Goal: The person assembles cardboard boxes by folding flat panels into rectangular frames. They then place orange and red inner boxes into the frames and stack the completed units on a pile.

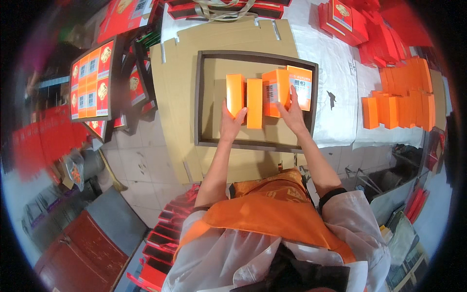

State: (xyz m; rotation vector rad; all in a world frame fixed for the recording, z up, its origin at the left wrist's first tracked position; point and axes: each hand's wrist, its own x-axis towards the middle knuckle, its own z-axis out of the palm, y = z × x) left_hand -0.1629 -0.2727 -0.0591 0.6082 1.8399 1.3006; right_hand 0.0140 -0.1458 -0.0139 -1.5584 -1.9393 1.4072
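Observation:
My left hand (pixel 232 120) is closed around the lower end of an upright orange box (pixel 235 93), thumb on the side facing me. My right hand (pixel 293 116) grips another orange box (pixel 276 90) with a barcode-like label, its thumb on the near face and its fingers along the right side. Between the two stands a narrow orange box (pixel 254 104), close to my left thumb. An orange and white printed box (pixel 300 82) leans at the right, behind my right fingers. All of them are within a shallow dark-rimmed tray (pixel 209 142) on flat cardboard.
Several orange boxes (pixel 399 109) stand on the white-covered table (pixel 335 97) at the right. Red boxes (pixel 348 22) are piled at the far right. Filled trays of red and orange boxes (pixel 92 80) are stacked at the left. Red-and-black trays (pixel 165 231) lie beside my left elbow.

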